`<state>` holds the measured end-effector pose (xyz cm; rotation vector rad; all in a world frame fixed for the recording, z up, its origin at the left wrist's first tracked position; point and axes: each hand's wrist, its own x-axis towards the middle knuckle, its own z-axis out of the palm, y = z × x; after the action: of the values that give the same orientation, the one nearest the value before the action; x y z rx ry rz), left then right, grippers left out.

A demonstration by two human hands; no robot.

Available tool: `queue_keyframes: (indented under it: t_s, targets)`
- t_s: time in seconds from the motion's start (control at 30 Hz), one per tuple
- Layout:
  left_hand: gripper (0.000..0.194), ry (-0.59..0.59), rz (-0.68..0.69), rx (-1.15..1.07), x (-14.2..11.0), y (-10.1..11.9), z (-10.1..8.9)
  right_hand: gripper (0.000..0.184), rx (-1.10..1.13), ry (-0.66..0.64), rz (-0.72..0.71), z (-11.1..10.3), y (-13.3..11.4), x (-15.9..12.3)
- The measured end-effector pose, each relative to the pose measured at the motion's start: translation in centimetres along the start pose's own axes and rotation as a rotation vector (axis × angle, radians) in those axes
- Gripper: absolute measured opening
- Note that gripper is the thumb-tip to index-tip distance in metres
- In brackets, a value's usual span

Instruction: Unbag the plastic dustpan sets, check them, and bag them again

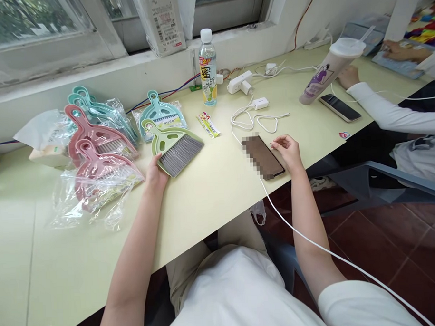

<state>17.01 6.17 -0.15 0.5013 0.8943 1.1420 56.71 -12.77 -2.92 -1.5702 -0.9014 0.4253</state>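
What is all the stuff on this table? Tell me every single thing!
green brush: one, green handle with grey bristles, table middle.
pink dustpan sets: two, pink, in clear bags, left.
teal dustpan sets: about three, teal, bagged, behind the pink ones.
tissue pack: one, white, far left.
bottle: one, clear with yellow label, upright by the wall.
small packet: one, white and yellow, lying near the bottle.
phone: one, dark, on a white cable.
power strip: one, white, by the wall.
cup: one, purplish with straw, right.
second phone: one, dark, beside the cup.
co-worker's sleeve: white, far right.
left hand: touching the brush bristles.
right hand: resting on the phone's edge.
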Motion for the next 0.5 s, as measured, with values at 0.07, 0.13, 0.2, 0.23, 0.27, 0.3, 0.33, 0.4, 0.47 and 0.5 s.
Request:
queue_keyframes:
  t_s: [0.07,0.13,0.2,0.23,0.27,0.3,0.33,0.4,0.47,0.5]
  targets:
    - [0.030,0.002,-0.003,0.010,-0.06,0.04,0.01,0.033,0.006,-0.001,0.003,0.03,-0.04,-0.04]
    - [0.030,0.004,-0.003,0.018,-0.08,0.04,-0.01,0.034,0.013,-0.002,0.004,0.06,-0.02,-0.07]
    - [0.029,-0.002,0.000,0.018,-0.10,0.04,-0.05,0.034,0.019,0.000,0.002,0.07,0.07,-0.07]
    - [0.028,-0.009,0.000,0.013,-0.13,0.03,-0.05,0.034,0.020,0.001,0.001,0.07,0.13,-0.07]
    - [0.027,-0.016,0.002,0.005,-0.16,0.04,-0.05,0.034,0.022,0.001,0.000,0.07,0.19,-0.06]
    - [0.026,-0.024,0.002,-0.005,-0.19,0.04,-0.04,0.034,0.028,0.002,0.001,0.07,0.23,-0.06]
    - [0.025,-0.029,0.000,-0.015,-0.23,0.05,-0.03,0.034,0.037,0.004,0.003,0.08,0.25,-0.06]
    - [0.024,-0.029,-0.007,-0.030,-0.31,0.07,0.00,0.034,0.065,0.009,0.016,0.08,0.23,-0.09]
    - [0.024,-0.023,-0.013,-0.036,-0.32,0.08,-0.01,0.036,0.088,0.017,0.026,0.07,0.16,-0.12]
    - [0.024,-0.020,-0.016,-0.036,-0.31,0.08,-0.03,0.037,0.093,0.019,0.030,0.06,0.13,-0.13]
